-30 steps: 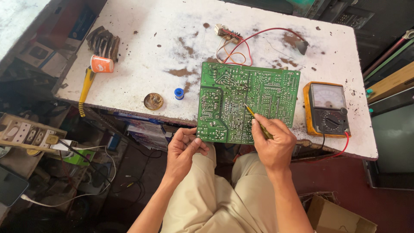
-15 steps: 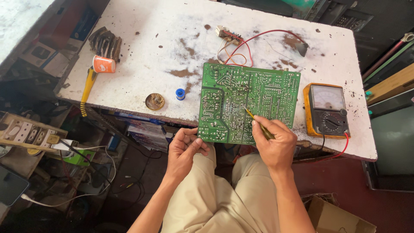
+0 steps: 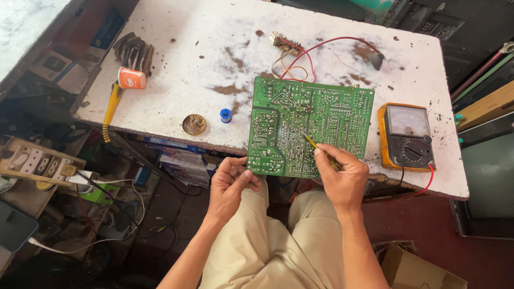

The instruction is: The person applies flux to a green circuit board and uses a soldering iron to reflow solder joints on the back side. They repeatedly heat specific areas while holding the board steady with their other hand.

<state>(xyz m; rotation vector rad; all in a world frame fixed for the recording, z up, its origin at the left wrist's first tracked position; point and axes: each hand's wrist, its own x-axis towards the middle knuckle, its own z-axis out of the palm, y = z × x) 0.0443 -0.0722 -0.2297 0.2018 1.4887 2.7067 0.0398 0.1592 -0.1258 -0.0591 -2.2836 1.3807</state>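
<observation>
Your white, stained counter (image 3: 187,69) carries the green circuit board (image 3: 310,131) at its near edge, solder side up, overhanging toward your lap. Your left hand (image 3: 230,184) pinches the board's near left corner between thumb and fingers. Your right hand (image 3: 342,179) is closed around a thin yellow probe (image 3: 312,143), its tip touching the board near the middle. Just right of the board, by the near right corner, sits an orange-cased analog meter (image 3: 407,136) with red and black leads. Red and orange wires (image 3: 300,53) loop at the far edge. An orange cylindrical package (image 3: 131,78) lies near the left edge; a round tin (image 3: 194,124) and a small blue spool (image 3: 226,115) sit by the near edge.
</observation>
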